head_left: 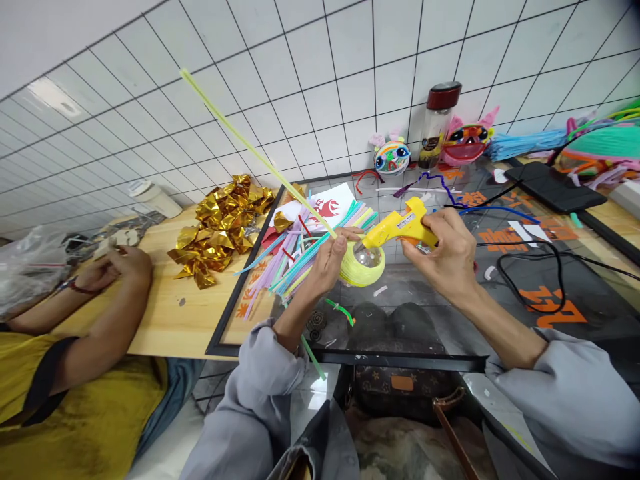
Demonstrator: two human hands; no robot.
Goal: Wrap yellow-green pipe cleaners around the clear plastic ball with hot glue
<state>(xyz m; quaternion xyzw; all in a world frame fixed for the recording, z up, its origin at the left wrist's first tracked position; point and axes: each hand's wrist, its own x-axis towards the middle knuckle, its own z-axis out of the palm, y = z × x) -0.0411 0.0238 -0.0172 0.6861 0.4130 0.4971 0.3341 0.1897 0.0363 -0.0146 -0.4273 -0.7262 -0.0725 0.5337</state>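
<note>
My right hand (450, 252) is wrapped round a yellow hot glue gun (397, 225), its nozzle pointing down-left at the rim of a clear ball (369, 273) partly wound in yellow pipe cleaner. My left hand (327, 261) is closed at the ball's left side. From its fingers a long pale yellow pipe cleaner (255, 152) rises up and to the left. Whether the nozzle touches the ball cannot be made out. Behind my left hand lies a pile of loose pipe cleaners (295, 263) in several colours.
Gold foil pieces (220, 223) lie to the left, near another person's hands (123, 263). Along the wall stand two decorated balls with faces, one multicoloured (391, 157) and one pink (465, 148), and a bottle (436, 130). A black cable (560, 257) loops on the right near a phone (555, 185).
</note>
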